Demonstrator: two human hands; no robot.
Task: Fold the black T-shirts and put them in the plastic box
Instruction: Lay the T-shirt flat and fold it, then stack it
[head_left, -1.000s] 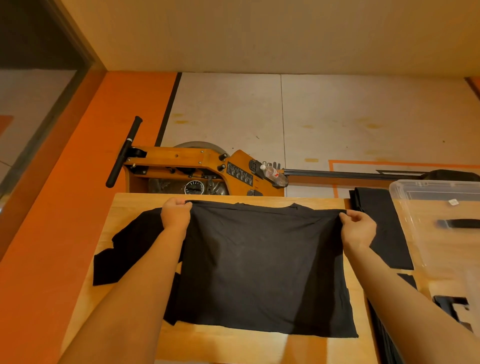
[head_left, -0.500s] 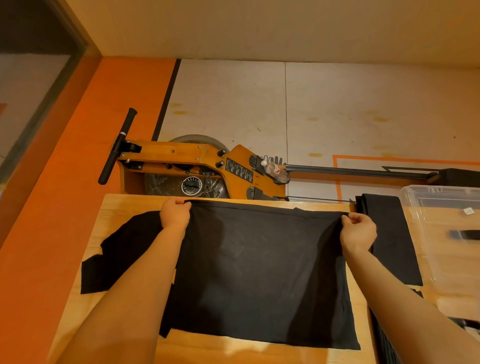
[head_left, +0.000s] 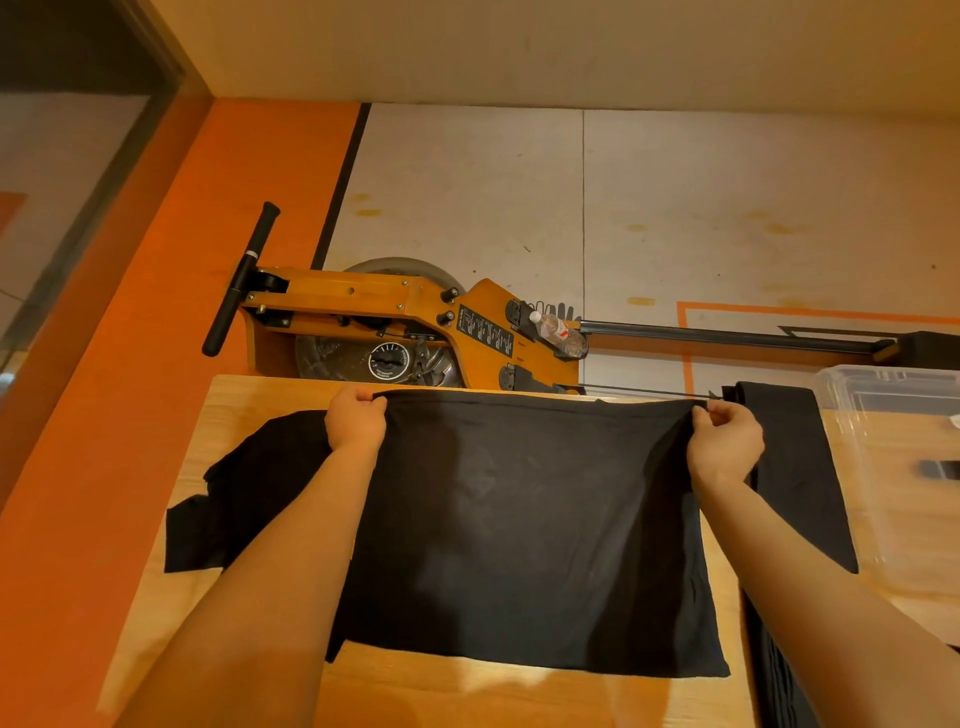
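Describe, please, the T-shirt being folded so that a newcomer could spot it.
On the wooden table, the black T-shirt lies spread in the middle. Unlike the black pile beside the plastic box, both hands pinch its far edge.

I see a matt black cloth T-shirt (head_left: 524, 530) on a smooth pale wooden table (head_left: 244, 400), beside a glossy clear plastic box (head_left: 883, 384) and a varnished wooden rowing machine (head_left: 363, 306).

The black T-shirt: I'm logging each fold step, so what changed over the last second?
Little changed. Both hands, left hand and right hand, keep pinching the far edge of the black T-shirt, pulling it a bit tauter and straighter near the table's far edge. No grip was taken or released. The sleeve at left, the folded black pile and the plastic box stayed put.
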